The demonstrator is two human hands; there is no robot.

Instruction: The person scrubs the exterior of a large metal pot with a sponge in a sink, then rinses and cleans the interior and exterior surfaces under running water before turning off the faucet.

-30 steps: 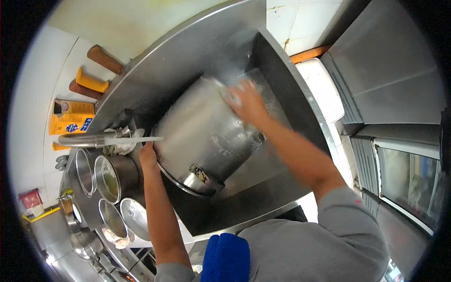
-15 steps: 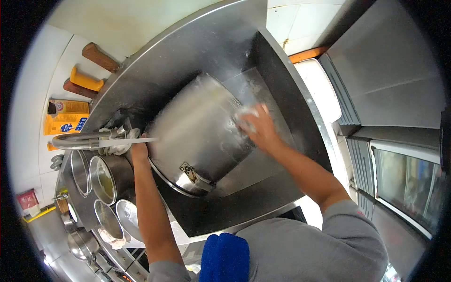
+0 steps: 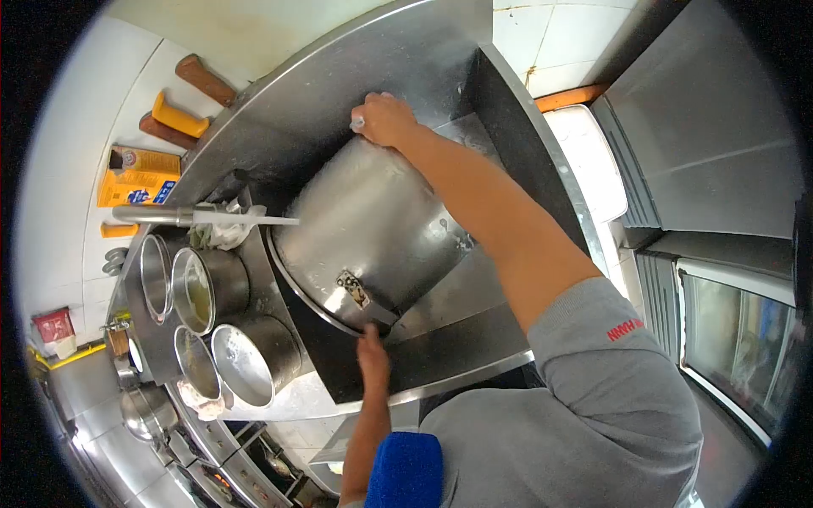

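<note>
A large steel pot [image 3: 381,220] lies on its side in the metal sink [image 3: 440,347], its rim toward the lower left. Water from the faucet [image 3: 161,215] runs onto its side. My right hand [image 3: 383,120] is at the pot's far upper end, fingers closed round a small pale scrubber [image 3: 358,124], mostly hidden. Near the pot's lower rim, by the handle and the patterned label [image 3: 353,289], is my left hand [image 3: 373,351]; its fingers are partly hidden and blurred.
Several smaller steel pots [image 3: 254,364] stand left of the sink. A wet cloth [image 3: 224,230] lies behind the faucet. Knife handles [image 3: 206,80] and a yellow box [image 3: 140,178] are at the upper left. A white tray [image 3: 584,161] stands beyond the sink's right edge.
My right hand has moved from the pot's right side up to its far upper end. My left hand has gone from the rim near the faucet down to the handle side.
</note>
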